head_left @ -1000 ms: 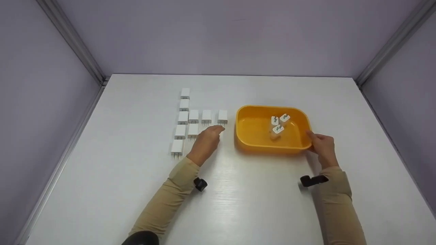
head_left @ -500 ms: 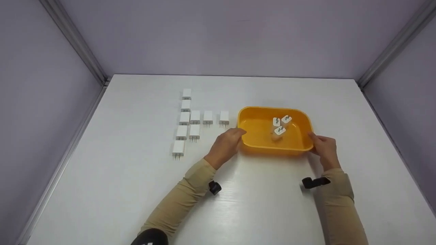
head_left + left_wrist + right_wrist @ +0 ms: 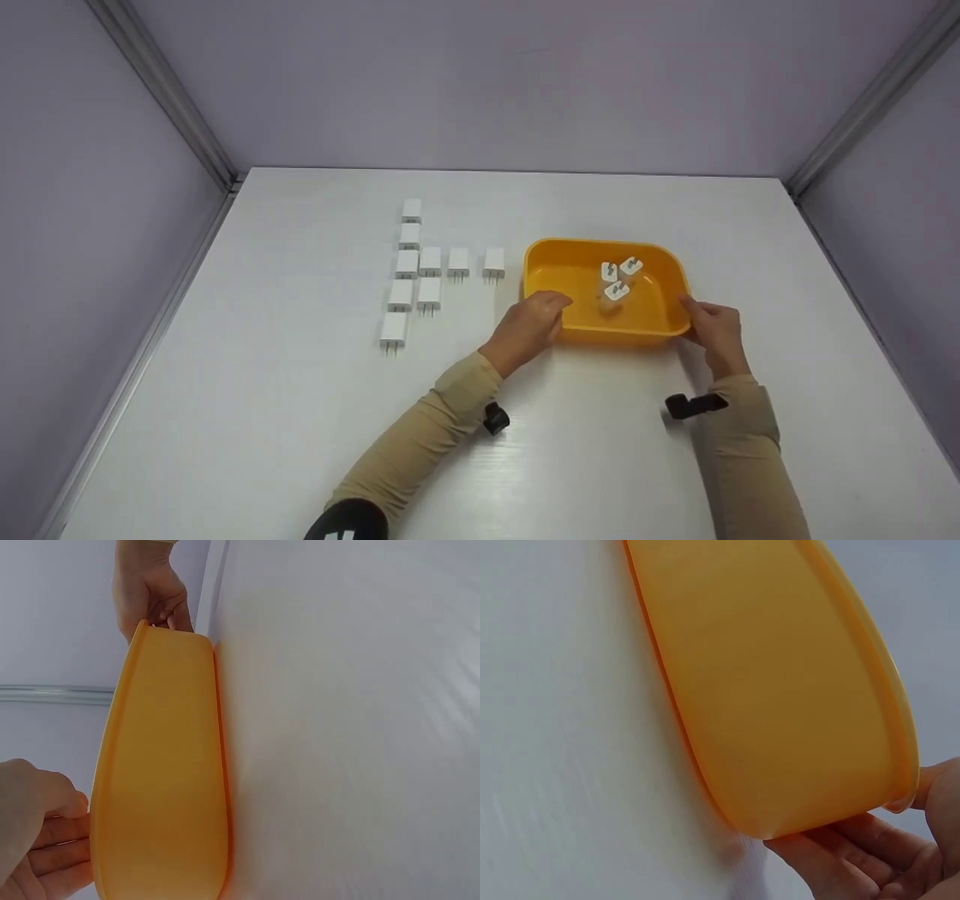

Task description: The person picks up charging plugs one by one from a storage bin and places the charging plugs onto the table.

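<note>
My right hand (image 3: 716,330) grips the right end of a yellow plastic bin (image 3: 577,322), thumb at the rim and fingers against the outer wall. Over the bin's front left rim reaches my left hand (image 3: 531,326); in the left wrist view its fingers (image 3: 60,855) are loosely bent beside the rim, with nothing seen between them. Three white plug-in chargers (image 3: 616,291) stand prongs-up inside the bin, towards its right half. Left of the bin, several more white chargers (image 3: 430,292) lie on the table, prongs facing the person.
The white table (image 3: 270,420) has pale walls (image 3: 480,90) at the back and both sides. One charger (image 3: 493,262) lies close to the bin's left end. Black wrist cameras (image 3: 694,405) stick out from the sleeves.
My left hand has moved right, from beside the table chargers to over the bin's front left rim. The right hand keeps its grip, and the bin stays about where it was.
</note>
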`<state>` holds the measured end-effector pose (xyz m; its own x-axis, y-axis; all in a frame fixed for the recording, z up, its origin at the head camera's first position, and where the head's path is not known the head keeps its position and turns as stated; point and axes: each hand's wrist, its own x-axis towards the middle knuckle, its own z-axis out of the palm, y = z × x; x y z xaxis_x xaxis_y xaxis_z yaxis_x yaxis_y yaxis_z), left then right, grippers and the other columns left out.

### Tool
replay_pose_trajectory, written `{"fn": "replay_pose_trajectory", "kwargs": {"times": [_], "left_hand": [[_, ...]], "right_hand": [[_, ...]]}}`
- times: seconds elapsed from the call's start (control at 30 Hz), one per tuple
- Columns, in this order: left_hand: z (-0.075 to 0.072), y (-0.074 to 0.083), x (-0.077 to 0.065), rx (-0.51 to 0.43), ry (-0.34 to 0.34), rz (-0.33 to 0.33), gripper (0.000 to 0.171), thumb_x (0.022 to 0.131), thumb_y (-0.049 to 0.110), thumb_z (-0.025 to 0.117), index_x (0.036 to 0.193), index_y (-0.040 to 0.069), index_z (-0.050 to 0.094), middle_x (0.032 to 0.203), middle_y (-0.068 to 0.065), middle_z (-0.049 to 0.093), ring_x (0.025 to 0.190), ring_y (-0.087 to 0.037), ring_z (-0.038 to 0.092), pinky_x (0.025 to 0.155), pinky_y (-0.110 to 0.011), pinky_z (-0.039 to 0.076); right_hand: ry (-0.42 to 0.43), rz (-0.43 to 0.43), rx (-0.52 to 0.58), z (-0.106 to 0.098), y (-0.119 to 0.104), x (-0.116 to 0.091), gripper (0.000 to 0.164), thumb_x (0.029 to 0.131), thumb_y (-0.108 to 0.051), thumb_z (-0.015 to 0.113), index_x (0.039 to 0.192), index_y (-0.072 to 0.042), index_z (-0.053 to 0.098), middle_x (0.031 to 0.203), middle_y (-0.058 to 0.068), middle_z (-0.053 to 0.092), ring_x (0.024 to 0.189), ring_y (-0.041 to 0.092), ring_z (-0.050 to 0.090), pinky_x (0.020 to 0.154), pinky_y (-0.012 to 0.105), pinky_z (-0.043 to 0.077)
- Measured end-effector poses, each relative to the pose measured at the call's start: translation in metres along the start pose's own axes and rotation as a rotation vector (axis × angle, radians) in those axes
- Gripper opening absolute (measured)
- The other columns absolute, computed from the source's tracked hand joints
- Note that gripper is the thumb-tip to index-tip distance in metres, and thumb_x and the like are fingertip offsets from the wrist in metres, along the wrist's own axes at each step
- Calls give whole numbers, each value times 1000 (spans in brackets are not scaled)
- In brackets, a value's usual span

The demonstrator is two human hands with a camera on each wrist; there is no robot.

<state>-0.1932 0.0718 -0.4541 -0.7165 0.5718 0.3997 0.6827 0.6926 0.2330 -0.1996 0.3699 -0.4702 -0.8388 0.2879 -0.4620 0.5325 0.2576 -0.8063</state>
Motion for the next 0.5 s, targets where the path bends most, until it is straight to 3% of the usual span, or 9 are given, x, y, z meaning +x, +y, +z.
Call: {"fn": "replay_pose_trajectory", "kwargs": {"times": [0.23,0.4,0.5], "left_hand": [[10,14,21,-140,-111,-81,27,94,8,54,118,5,67,118,-7,71,110,-18,68,101,-25,53],[18,18,34,-171,-151,-126,30,95,9,53,123,5,64,122,-7,69,113,-18,66,102,-24,51],[24,18,38,-187,-140,-137,30,95,8,52,123,3,64,122,-8,69,112,-19,66,101,-24,52]], "right_hand": [[5,-1,-4,0,1,-2,78,90,-58,52,141,1,45,135,17,54,73,-6,61,69,8,52],[7,-17,6,-1,1,-2,78,90,-57,54,139,2,47,124,12,60,73,-5,62,68,8,53],[3,-36,19,-2,1,-2,78,90,-56,56,139,4,47,106,2,66,72,-5,63,68,8,53]]}}
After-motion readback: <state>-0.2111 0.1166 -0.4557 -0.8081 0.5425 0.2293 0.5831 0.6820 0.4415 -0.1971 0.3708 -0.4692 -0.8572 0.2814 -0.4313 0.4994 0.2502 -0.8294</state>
